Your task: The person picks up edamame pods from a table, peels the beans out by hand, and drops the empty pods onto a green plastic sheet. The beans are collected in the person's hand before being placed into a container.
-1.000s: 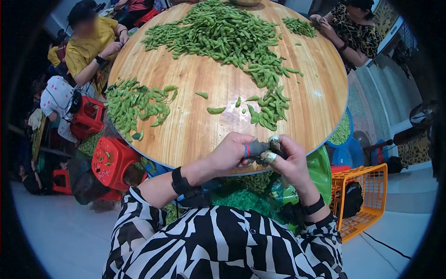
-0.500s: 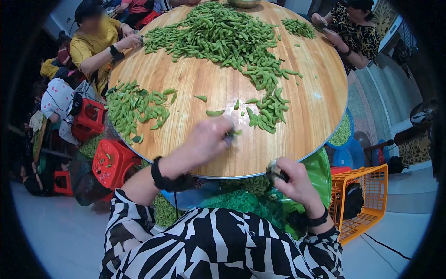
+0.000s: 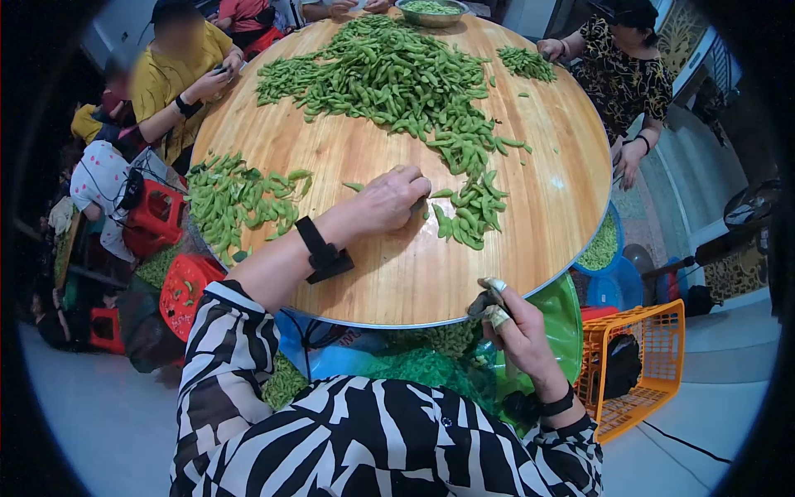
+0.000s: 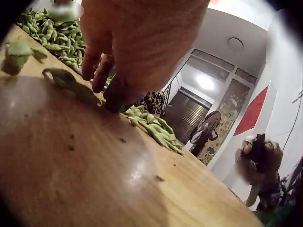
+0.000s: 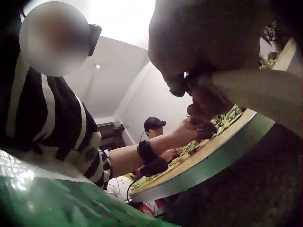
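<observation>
Green pods [image 3: 377,74] are heaped toward the far side of the wooden surface [image 3: 546,224], with a smaller group [image 3: 474,215] spread just beside the left hand [image 3: 385,199], presumably so that pods are kept within easy reach. The left fingers are lowered to the surface near a single pod [image 4: 66,80]; whether anything is pinched cannot be told. At the near edge, the right hand [image 3: 523,335] is raised, a dark thing [image 3: 478,305] seen by its pale-covered fingertips [image 3: 499,316], the grip unclear. Beyond, an orange crate [image 3: 652,311] is set on its side.

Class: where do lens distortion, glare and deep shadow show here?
Head view: fisheye bending with dark corners; left wrist view: a glare spot on the wooden table; right wrist view: the right hand in deep shadow, beside a washed-out white patch.
</observation>
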`<state>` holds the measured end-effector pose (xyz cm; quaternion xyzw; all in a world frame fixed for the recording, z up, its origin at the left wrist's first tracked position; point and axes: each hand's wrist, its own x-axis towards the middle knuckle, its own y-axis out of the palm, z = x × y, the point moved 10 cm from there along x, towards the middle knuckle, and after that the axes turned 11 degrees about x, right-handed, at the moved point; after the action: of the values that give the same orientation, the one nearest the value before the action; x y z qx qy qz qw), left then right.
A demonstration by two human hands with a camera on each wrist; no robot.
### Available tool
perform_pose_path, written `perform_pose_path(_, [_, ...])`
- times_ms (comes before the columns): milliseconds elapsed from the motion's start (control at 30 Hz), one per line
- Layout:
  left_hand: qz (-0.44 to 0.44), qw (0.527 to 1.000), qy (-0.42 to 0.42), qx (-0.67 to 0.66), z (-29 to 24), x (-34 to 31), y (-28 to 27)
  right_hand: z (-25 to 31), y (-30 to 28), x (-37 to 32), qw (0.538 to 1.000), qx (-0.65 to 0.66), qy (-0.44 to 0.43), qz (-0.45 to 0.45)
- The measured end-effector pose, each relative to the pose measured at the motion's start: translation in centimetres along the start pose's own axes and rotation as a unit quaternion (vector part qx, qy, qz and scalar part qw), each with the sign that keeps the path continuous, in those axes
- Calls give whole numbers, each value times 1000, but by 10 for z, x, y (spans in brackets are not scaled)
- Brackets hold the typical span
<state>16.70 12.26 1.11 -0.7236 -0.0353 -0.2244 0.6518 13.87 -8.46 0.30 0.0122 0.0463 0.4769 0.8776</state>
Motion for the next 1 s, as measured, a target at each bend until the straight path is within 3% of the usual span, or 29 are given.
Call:
perform_pose_path(67, [10,986,-111,-120,5,-1,-10,-2,-4,3,999,41,15,-22])
perform_pose_path(100, [13,986,-109,-122,-8,1,-19,-6,-7,3,995,83,31,-43])
perform_pose_path(133, [39,938,-200,-280,-10,-3,-18,-6,-5,5,995,84,33,-46])
perform_pose_path(167, [63,856,-284,-426,-15,-12,-8,-6,-3,7,992,113,37,-46])
perform_pose_path(200, [67,819,-284,-494,-28,-16,-6,-6,0,10,988,143,39,-47])
perform_pose_path(233, [70,819,-281,-496,-38,-20,-3,-6,0,14,988,143,39,-51])
perform_pose_path(300, [58,765,-272,-581,-59,-27,5,-8,2,19,984,167,29,-54])
perform_pose_path(333, [93,757,-274,-585,-67,-31,4,-12,3,21,983,172,25,-59])
perform_pose_path(433, [85,743,-309,-587,-76,-41,12,-15,10,22,982,185,16,-43])
perform_pose_path(500, [93,760,-305,-567,-81,-43,18,-16,10,21,984,172,19,-40])
perform_pose_path(567, [29,735,-263,-625,-87,-38,10,-14,14,21,988,156,10,-13])
perform_pose_path(667, [23,756,-268,-597,-84,-40,7,-11,16,20,987,161,3,-12])
perform_pose_path(800, [-2,744,-271,-610,-87,-40,-1,-8,18,20,985,170,2,-9])
perform_pose_path(900, [-22,754,-267,-599,-86,-42,-1,-5,18,20,983,184,-18,-11])
perform_pose_path(1000, [-36,795,-252,-550,-84,-43,-2,-9,14,20,979,203,-9,-31])
